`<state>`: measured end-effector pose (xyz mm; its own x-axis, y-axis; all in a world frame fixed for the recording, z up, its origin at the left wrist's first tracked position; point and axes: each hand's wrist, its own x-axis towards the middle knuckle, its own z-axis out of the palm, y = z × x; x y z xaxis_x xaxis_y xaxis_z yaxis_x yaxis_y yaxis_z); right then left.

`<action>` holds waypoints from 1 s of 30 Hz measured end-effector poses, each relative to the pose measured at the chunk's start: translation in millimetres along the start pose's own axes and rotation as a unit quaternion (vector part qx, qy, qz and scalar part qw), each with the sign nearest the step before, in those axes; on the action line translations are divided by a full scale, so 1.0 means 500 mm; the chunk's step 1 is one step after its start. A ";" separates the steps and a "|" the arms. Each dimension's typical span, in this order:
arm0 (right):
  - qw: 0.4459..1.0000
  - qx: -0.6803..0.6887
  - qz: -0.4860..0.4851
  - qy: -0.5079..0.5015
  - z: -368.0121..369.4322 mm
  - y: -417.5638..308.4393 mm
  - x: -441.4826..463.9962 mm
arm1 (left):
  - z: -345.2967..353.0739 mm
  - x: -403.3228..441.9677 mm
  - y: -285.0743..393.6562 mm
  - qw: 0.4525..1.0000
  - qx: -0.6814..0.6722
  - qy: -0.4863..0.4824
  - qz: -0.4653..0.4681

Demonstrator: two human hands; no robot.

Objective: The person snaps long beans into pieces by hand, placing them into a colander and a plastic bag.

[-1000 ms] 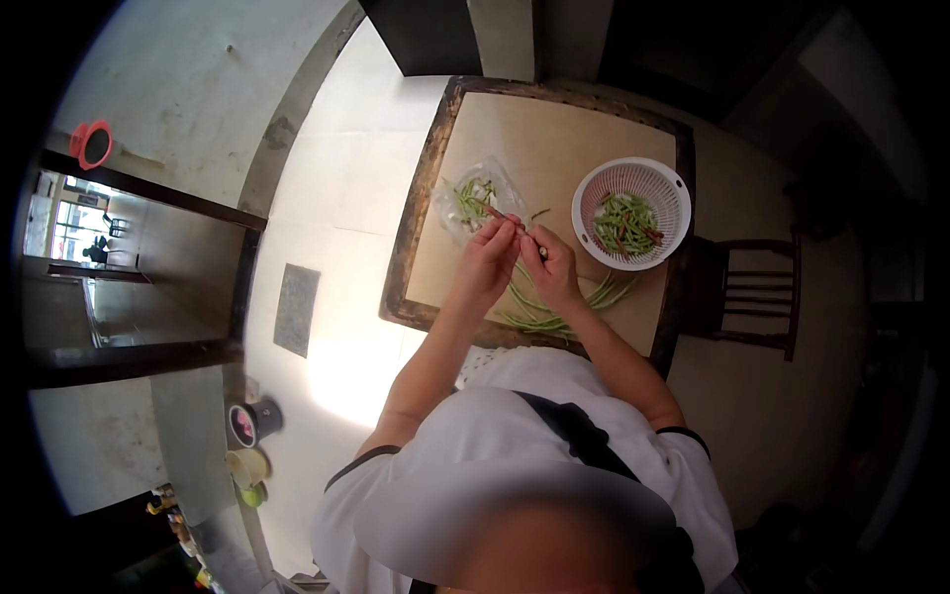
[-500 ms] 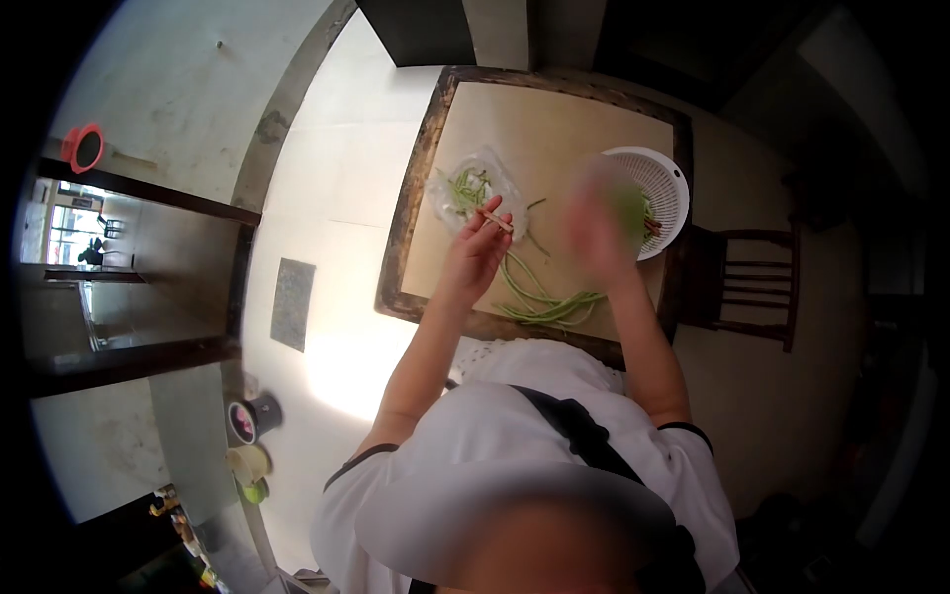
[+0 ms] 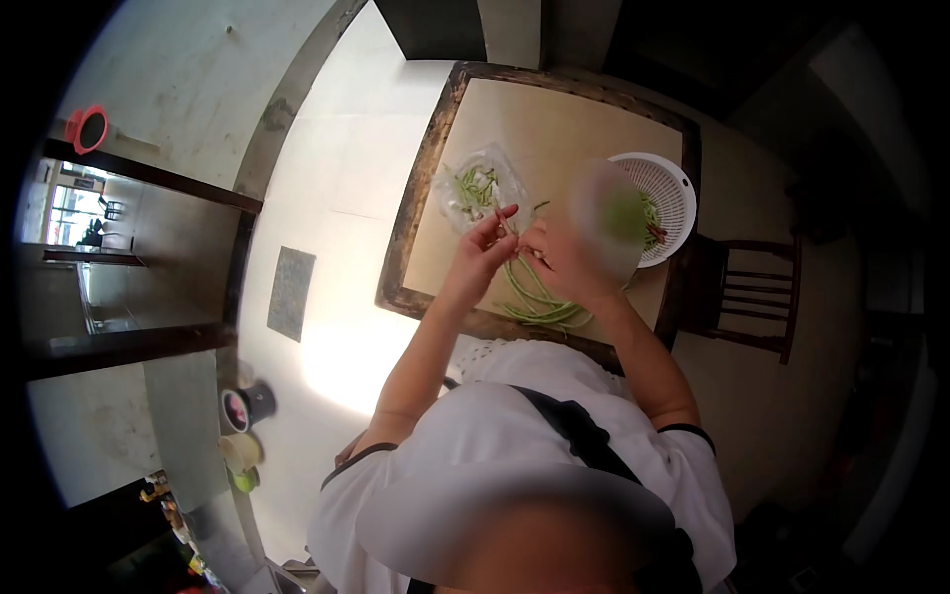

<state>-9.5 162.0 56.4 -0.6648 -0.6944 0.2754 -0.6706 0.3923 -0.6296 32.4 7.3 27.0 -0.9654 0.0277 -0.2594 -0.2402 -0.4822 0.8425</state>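
My left hand [image 3: 481, 255] pinches a thin reddish bean pod [image 3: 502, 220] over the table. Close against it, my right hand [image 3: 556, 255] has its fingers closed at the pod's lower end. Just beyond my left hand lies a clear plastic bag [image 3: 454, 201] with green bean pieces [image 3: 476, 185] on it. Long green beans [image 3: 535, 301] lie near the table's front edge, partly under my right hand. To the right, a white colander [image 3: 672, 198] holds cut beans [image 3: 651, 224]; a blurred patch hides its left part.
The table [image 3: 554, 109] has a dark, worn wooden edge. A wooden chair [image 3: 757, 287] stands at its right. On the floor at left are a dark bucket [image 3: 247, 407] and a beige container [image 3: 240, 452]. A doorway is at far left.
My right hand went out to the colander and has come back beside my left hand. My left hand still holds a reddish pod, now tilted more upright.
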 end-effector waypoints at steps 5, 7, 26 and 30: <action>0.998 0.033 0.037 0.046 0.019 0.031 0.013 | -0.025 -0.011 0.034 0.986 0.117 -0.106 -0.060; 0.984 -0.040 0.018 0.171 0.014 0.044 0.028 | -0.032 -0.014 0.043 0.980 0.120 -0.131 -0.085; 0.991 -0.065 -0.064 -0.101 0.034 0.048 0.039 | -0.072 -0.011 0.010 0.916 0.393 -0.070 -0.039; 1.000 0.013 -0.011 -0.016 0.072 0.043 0.044 | -0.066 -0.003 -0.017 0.867 0.492 0.042 0.072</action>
<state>-26.6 133.1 22.8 -0.6381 -0.7223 0.2666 -0.6764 0.3604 -0.6423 39.4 -17.5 4.8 -0.9917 -0.0536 -0.1171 -0.1281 0.5050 0.8536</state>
